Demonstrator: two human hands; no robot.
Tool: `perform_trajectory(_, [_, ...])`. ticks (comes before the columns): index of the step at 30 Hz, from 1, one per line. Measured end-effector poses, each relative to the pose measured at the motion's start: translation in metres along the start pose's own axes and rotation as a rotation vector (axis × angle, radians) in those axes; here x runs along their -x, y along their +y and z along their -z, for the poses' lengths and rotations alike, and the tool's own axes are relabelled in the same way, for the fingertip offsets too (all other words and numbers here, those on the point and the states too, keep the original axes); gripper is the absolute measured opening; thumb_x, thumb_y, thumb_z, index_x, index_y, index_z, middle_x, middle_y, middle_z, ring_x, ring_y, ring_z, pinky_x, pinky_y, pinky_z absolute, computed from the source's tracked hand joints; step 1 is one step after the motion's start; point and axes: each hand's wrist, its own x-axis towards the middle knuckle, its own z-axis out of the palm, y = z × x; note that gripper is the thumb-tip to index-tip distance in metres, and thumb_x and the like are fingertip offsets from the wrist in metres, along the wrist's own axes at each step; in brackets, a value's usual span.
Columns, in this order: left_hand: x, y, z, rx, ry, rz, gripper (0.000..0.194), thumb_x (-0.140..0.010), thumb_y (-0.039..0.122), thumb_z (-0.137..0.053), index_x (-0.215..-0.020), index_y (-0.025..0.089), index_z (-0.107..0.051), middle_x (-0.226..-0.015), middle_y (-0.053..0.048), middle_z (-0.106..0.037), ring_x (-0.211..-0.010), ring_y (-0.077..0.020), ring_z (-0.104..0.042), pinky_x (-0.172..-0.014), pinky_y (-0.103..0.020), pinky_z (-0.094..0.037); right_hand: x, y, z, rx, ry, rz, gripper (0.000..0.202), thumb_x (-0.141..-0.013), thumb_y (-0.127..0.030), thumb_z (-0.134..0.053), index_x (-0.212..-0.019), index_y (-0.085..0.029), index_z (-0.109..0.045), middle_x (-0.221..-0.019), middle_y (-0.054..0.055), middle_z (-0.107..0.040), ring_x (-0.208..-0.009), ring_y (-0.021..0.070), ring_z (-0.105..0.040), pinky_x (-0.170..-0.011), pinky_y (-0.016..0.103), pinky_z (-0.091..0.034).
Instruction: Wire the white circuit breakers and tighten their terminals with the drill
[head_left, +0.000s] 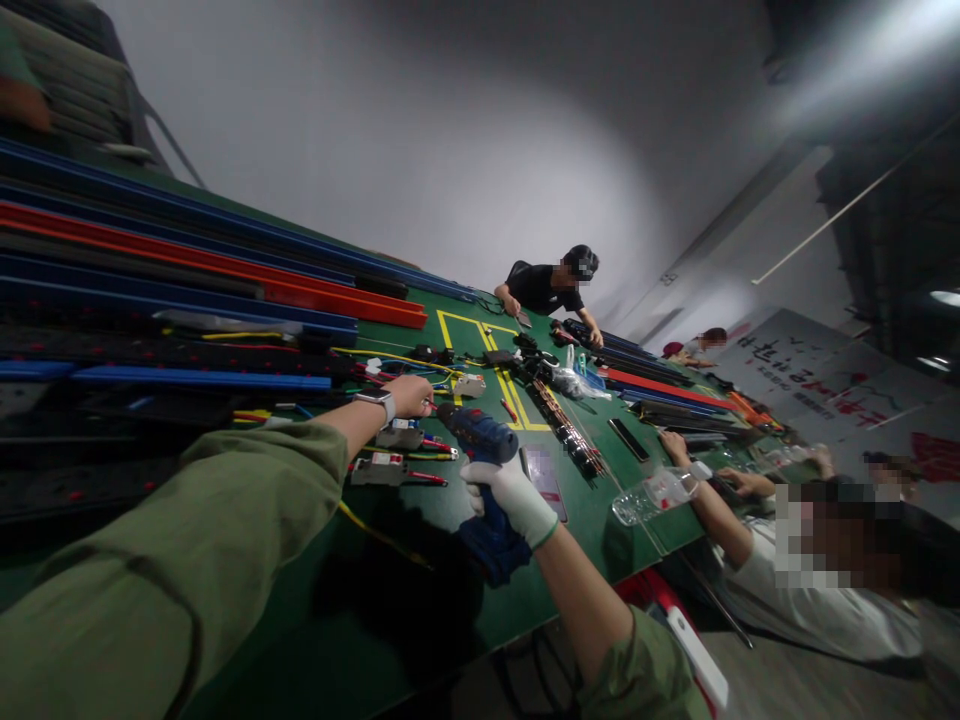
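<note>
My right hand point(517, 497), in a white glove, is wrapped around the handle of a dark blue cordless drill point(480, 435) that points left and away. My left hand point(411, 397), bare with a watch at the wrist, has its fingers pinched together just in front of the drill's tip. Something red shows at those fingertips, too small to name. Below and beside the left hand lie small grey wired boxes point(379, 470) with red, yellow and blue leads. Another grey box point(470, 386) sits just beyond the left hand.
Long blue and orange channels point(330, 298) lie along the left of the green table point(420, 640). A phone point(546, 485), a plastic bottle point(649, 497) and a strip of metal parts point(566, 430) lie to the right. Co-workers point(544, 288) sit at the far end and right side.
</note>
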Motion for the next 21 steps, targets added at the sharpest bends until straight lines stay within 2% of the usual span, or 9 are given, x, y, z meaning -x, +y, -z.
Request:
perform_trajectory(6, [0.0014, 0.0015, 0.0018, 0.031, -0.007, 0.021, 0.027, -0.078, 0.036, -0.069, -0.100, 0.025, -0.081, -0.103, -0.008, -0.079, -0.101, -0.0248, -0.072, -0.088, -0.027, -0.052, -0.0006, 0.0015, 0.0011, 0.022, -0.009, 0.006, 0.021, -0.069, -0.025, -0.073, -0.077, -0.021, -0.055, -0.051, -0.008, -0.052, -0.039, 0.0085, -0.045, -0.041, 0.024, -0.035])
perform_trajectory(11, [0.0032, 0.0029, 0.0031, 0.007, -0.010, 0.022, 0.027, -0.079, 0.036, -0.067, -0.101, 0.026, -0.081, -0.105, -0.007, -0.079, -0.101, -0.0239, -0.072, -0.086, -0.027, -0.052, -0.0012, 0.0038, -0.0003, 0.016, 0.008, 0.029, 0.021, -0.070, -0.023, -0.071, -0.073, -0.022, -0.050, -0.049, -0.009, -0.049, -0.037, 0.0079, -0.043, -0.040, 0.023, -0.034])
perform_trajectory(17, [0.0024, 0.0025, 0.0027, -0.003, -0.012, 0.011, 0.029, -0.079, 0.035, -0.065, -0.101, 0.026, -0.081, -0.104, -0.008, -0.079, -0.099, -0.0248, -0.072, -0.083, -0.027, -0.052, -0.0024, 0.0038, 0.0024, 0.043, -0.021, 0.014, 0.020, -0.070, -0.026, -0.073, -0.078, -0.020, -0.056, -0.052, -0.008, -0.052, -0.039, 0.0077, -0.044, -0.042, 0.023, -0.035])
perform_trajectory(21, [0.0019, 0.0021, 0.0024, 0.003, 0.000, 0.009, 0.029, -0.079, 0.035, -0.065, -0.101, 0.025, -0.081, -0.105, -0.009, -0.079, -0.101, -0.0251, -0.072, -0.085, -0.028, -0.052, -0.0030, 0.0043, 0.0027, 0.042, -0.003, 0.015, 0.021, -0.070, -0.024, -0.072, -0.071, -0.021, -0.051, -0.051, -0.008, -0.050, -0.038, 0.0086, -0.045, -0.041, 0.024, -0.036])
